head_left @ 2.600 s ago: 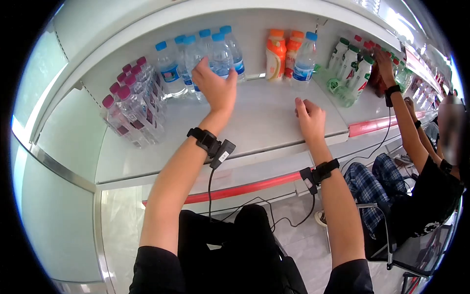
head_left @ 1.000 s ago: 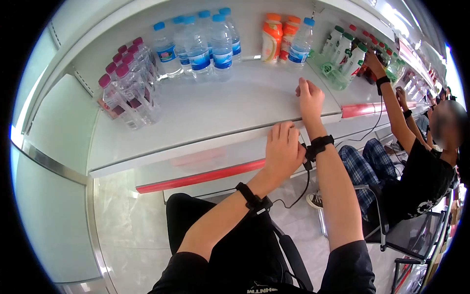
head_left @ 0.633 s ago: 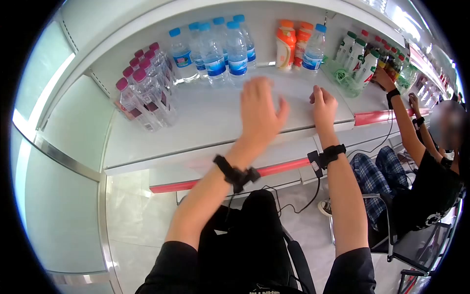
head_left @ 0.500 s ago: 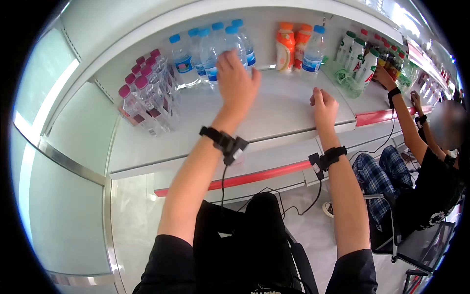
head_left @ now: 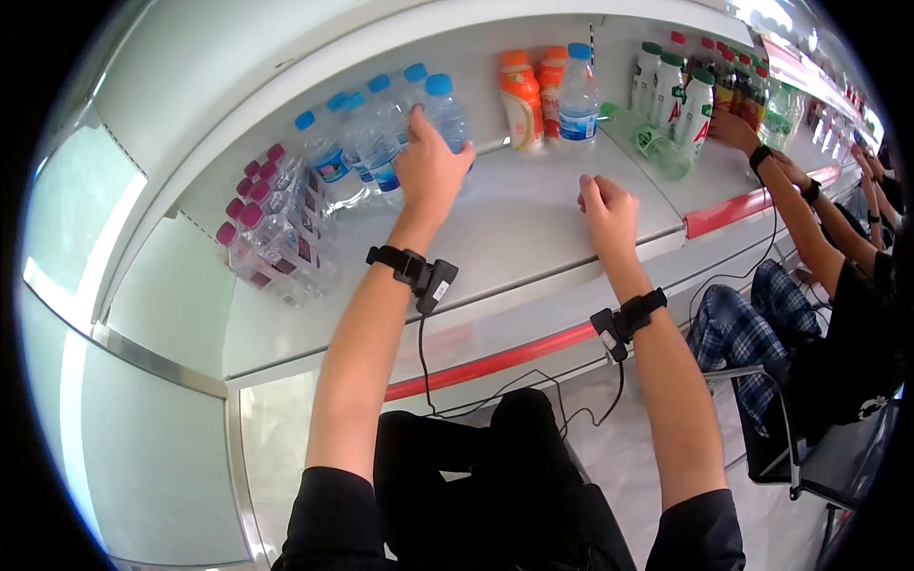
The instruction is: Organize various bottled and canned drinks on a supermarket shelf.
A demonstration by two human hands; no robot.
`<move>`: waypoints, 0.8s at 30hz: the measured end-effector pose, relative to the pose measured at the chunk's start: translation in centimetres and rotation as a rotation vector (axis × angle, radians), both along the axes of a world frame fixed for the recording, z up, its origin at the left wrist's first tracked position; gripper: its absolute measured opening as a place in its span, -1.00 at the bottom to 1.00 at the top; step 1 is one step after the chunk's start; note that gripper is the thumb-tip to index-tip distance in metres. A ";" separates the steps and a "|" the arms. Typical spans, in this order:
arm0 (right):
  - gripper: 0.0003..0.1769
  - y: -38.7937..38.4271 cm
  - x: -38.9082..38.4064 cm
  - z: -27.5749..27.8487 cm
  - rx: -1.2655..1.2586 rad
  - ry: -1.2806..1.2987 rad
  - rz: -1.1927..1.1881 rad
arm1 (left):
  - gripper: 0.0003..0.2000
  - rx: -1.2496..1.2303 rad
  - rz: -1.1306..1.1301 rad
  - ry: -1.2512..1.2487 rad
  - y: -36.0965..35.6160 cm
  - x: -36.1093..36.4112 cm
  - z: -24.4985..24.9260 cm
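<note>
My left hand (head_left: 433,174) reaches over the shelf, fingers on one side and thumb on the other of a clear water bottle (head_left: 447,116) with a blue cap. The hand hides the bottle's lower part. Behind and left of it stand several similar blue-capped bottles (head_left: 333,166) with blue labels. My right hand (head_left: 610,217) hovers over the shelf's front edge with loosely curled fingers and no object visible in them. Beyond it, a single blue-capped bottle (head_left: 578,95) stands beside two orange-capped bottles (head_left: 521,103).
Clear bottles with pink caps (head_left: 271,243) stand in rows at the left. A green bottle (head_left: 657,150) lies on its side near white green-capped bottles (head_left: 693,114). At the right, another person's hand (head_left: 731,131) reaches among bottles. Wrist cables hang near the red shelf strip (head_left: 495,360).
The front blue-capped bottle has shifted right relative to the other bottles, along with my left hand's grip. The view has turned slightly. My right hand keeps its curled shape.
</note>
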State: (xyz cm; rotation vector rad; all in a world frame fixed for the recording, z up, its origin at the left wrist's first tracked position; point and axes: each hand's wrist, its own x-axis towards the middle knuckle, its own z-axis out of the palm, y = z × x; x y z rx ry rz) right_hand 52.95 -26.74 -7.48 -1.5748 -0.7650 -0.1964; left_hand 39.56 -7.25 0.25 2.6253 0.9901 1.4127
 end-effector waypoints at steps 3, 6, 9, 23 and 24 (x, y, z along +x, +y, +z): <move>-0.51 0.0 -0.2 0.1 -0.001 -0.018 0.009 | -0.20 -0.014 -0.114 -0.061 -0.7 2.0 -0.5; -0.53 0.0 0.0 -0.1 0.023 -0.033 0.004 | -0.21 0.039 -0.154 -0.102 -0.3 5.0 -1.0; -0.55 0.0 -0.4 0.0 0.019 -0.069 -0.011 | -0.21 0.096 -0.141 -0.089 0.2 6.8 -1.0; -0.56 0.0 -0.3 0.0 0.049 -0.049 0.036 | -0.20 0.022 -0.131 0.156 1.8 7.2 -0.2; -0.56 0.1 -0.3 0.0 0.052 -0.050 0.038 | -0.20 0.025 -0.129 0.155 2.0 6.7 -0.2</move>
